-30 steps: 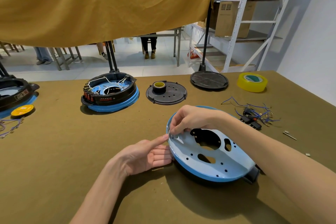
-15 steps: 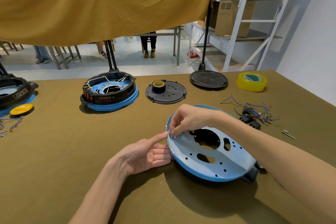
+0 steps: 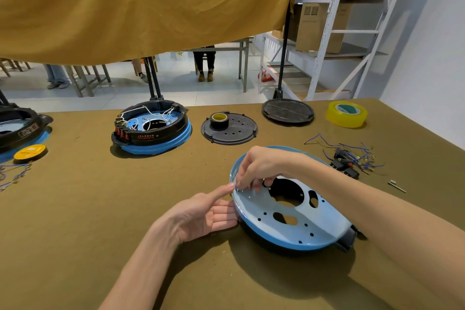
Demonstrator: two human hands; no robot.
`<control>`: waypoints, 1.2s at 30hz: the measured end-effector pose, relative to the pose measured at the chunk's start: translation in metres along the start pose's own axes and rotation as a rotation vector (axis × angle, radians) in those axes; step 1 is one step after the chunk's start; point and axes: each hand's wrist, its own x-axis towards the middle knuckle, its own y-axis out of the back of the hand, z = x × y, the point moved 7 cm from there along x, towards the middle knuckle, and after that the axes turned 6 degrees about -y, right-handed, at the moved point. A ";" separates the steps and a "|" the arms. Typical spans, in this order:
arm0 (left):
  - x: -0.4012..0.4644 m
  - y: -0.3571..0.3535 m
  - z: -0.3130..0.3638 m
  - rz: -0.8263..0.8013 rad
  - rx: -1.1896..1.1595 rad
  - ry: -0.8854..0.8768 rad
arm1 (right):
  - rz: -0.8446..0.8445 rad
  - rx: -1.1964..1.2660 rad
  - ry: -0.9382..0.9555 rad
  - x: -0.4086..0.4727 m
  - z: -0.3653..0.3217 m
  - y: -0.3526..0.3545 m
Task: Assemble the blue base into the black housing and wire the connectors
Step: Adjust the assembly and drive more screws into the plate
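The round blue base [image 3: 297, 224] lies tilted on top of the black housing [image 3: 348, 239], whose dark edge shows under its near right side. My left hand [image 3: 201, 216] lies palm up against the base's left rim, thumb tip touching the rim's top and fingers under it. My right hand [image 3: 261, 168] reaches over the base and pinches the left rim beside that thumb, fingers curled. A loose bunch of blue wires with black connectors [image 3: 349, 158] lies to the right of the base.
A finished black-and-blue unit [image 3: 151, 128] stands at the back left, another [image 3: 17, 128] at the far left with a yellow disc [image 3: 30, 152]. Two black lids [image 3: 229, 128] [image 3: 288, 111], black tape, yellow tape [image 3: 346, 113] and a small metal pin [image 3: 396, 185] lie around. Brown cloth hangs overhead.
Hardly anything has moved. My right fingers have shifted slightly along the base's left rim, and my left thumb stays against it.
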 end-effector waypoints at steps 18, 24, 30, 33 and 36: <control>-0.004 0.000 -0.002 0.002 -0.107 0.042 | 0.155 -0.053 0.218 -0.019 -0.007 -0.003; -0.003 -0.010 -0.006 0.072 -0.512 0.047 | 0.315 0.066 0.302 -0.026 -0.003 0.012; -0.003 -0.024 -0.003 0.023 -0.611 -0.066 | 0.498 0.106 0.353 -0.043 0.000 0.032; -0.005 -0.037 0.001 -0.055 -0.651 -0.204 | 0.542 0.075 0.363 -0.057 -0.003 0.047; -0.008 -0.047 0.005 -0.087 -0.629 -0.319 | 0.610 0.094 0.381 -0.071 -0.001 0.053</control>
